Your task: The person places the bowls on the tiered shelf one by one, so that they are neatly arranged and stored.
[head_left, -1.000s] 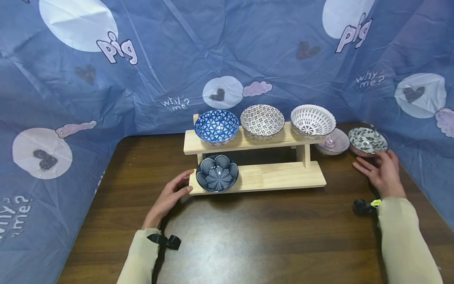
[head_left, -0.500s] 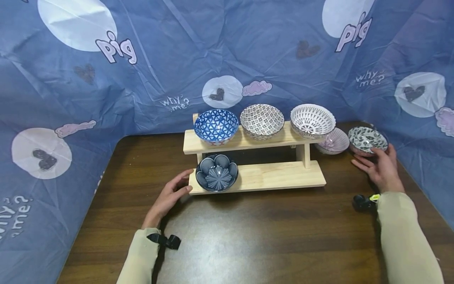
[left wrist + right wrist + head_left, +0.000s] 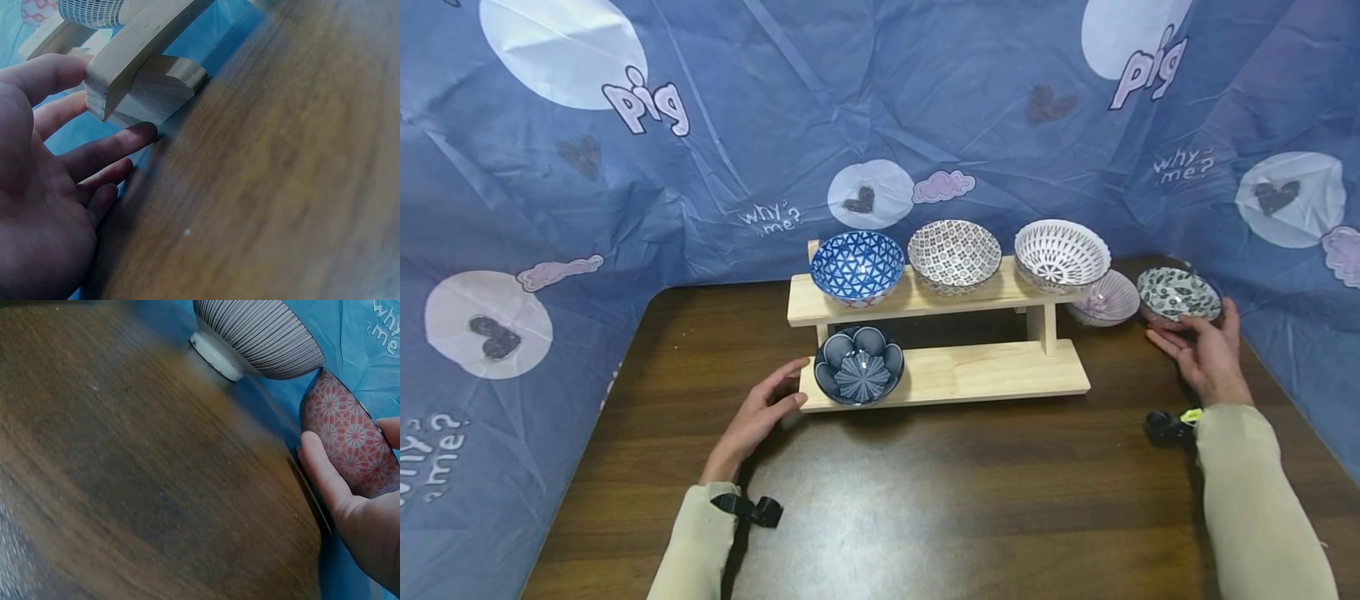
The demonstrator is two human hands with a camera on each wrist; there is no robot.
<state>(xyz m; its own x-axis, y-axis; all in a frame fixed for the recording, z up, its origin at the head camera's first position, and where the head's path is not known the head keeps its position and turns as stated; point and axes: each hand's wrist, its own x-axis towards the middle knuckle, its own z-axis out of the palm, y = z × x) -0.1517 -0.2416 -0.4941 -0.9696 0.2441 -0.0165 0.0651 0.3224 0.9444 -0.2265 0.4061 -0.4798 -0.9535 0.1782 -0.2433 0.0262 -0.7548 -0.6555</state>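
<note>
In the head view my left hand [image 3: 752, 421] touches the left end of the two-tier wooden rack [image 3: 992, 371] with thumb and index fingertips; its other fingers spread loosely in the left wrist view. My right hand [image 3: 1213, 358] grips a small bowl [image 3: 1176, 293] at the far right, leaf-patterned inside. Its outside, red with white flowers, shows in the right wrist view, with fingers against the wall and rim. A pale purple striped bowl [image 3: 1105, 300] stands beside it, partly behind the rack. On the lower tier sits a dark blue flower-shaped bowl [image 3: 859, 367].
Along the upper tier stand a blue triangle-patterned bowl [image 3: 857, 267], a grey-brown patterned bowl [image 3: 955, 257] and a white bowl with dark strokes [image 3: 1062, 254]. The brown wooden table [image 3: 955, 500] meets a blue printed cloth [image 3: 737, 125] behind and at both sides.
My right hand has closed in on the leaf-patterned bowl, its thumb moving left over the near rim and its fingers round the right side. The left hand and the rack stay as they were.
</note>
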